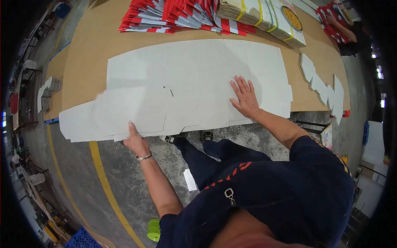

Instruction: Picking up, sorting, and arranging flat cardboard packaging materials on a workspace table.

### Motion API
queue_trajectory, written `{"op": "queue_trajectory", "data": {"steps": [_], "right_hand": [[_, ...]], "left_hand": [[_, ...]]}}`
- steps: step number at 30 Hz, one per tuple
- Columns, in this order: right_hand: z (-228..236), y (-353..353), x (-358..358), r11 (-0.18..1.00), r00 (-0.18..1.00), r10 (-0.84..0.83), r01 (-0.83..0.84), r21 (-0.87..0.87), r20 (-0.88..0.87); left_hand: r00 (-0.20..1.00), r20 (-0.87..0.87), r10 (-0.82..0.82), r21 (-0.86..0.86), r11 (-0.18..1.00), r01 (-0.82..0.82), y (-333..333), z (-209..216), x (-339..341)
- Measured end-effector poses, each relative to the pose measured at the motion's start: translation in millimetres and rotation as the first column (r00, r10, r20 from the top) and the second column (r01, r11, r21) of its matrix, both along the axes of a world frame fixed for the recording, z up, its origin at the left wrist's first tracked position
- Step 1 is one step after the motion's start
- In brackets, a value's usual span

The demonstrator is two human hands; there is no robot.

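A large white cardboard sheet (pixel 198 70) lies flat across the table in front of me. On its left part rests a smaller white cardboard flap or piece (pixel 120 107); its far edge is blurred, and I cannot tell whether it is joined to the sheet. My left hand (pixel 136 140), with a bracelet at the wrist, pinches the near edge of the white cardboard, thumb on top and fingers hidden or curled below. My right hand (pixel 246 99) lies flat on the right part of the sheet, fingers spread, holding nothing.
Red and white folded cartons (pixel 178 16) pile up at the far side beside a strapped bundle of flat boxes (pixel 260 18). White cardboard offcuts (pixel 318 82) lie at the right, more offcuts (pixel 49 93) at the left. Another person's arm (pixel 343 31) handles red items at the far right.
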State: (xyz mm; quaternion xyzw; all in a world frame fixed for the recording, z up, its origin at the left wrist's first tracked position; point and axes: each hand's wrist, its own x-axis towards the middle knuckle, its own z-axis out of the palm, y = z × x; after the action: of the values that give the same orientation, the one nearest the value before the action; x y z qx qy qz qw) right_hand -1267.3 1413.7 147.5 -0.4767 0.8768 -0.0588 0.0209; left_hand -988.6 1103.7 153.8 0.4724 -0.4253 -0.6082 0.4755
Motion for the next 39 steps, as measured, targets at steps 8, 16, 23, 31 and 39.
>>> {"op": "queue_trajectory", "data": {"steps": [8, 16, 23, 31, 39], "right_hand": [[-2.5, 6.0, -3.3, 1.0, 1.0, 0.006, -0.006, 0.007, 0.011], [-6.4, 2.0, -2.3, 0.999, 0.999, 0.049, -0.049, 0.011, 0.003], [-5.6, -1.4, -2.8, 0.996, 0.997, 0.083, -0.083, 0.022, 0.005], [35.5, -159.6, 10.3, 0.975, 0.953, 0.138, -0.082, -0.207, 0.27], [38.1, -446.1, 93.8, 0.962, 0.292, 0.267, -0.132, -0.238, 0.918]], "left_hand": [[0.91, 0.393, 0.129, -0.417, 0.908, 0.051, 18.7, 17.2, -5.0], [0.944, 0.325, 0.052, -0.314, 0.948, 0.056, 3.9, 8.2, 1.8], [0.934, -0.356, 0.01, 0.267, 0.959, 0.092, -23.7, 8.0, 44.4], [0.758, -0.65, -0.057, 0.284, 0.907, 0.312, -56.2, 8.6, 83.3], [0.75, -0.487, -0.448, 0.183, 0.787, 0.589, -97.4, 15.1, 114.2]]}}
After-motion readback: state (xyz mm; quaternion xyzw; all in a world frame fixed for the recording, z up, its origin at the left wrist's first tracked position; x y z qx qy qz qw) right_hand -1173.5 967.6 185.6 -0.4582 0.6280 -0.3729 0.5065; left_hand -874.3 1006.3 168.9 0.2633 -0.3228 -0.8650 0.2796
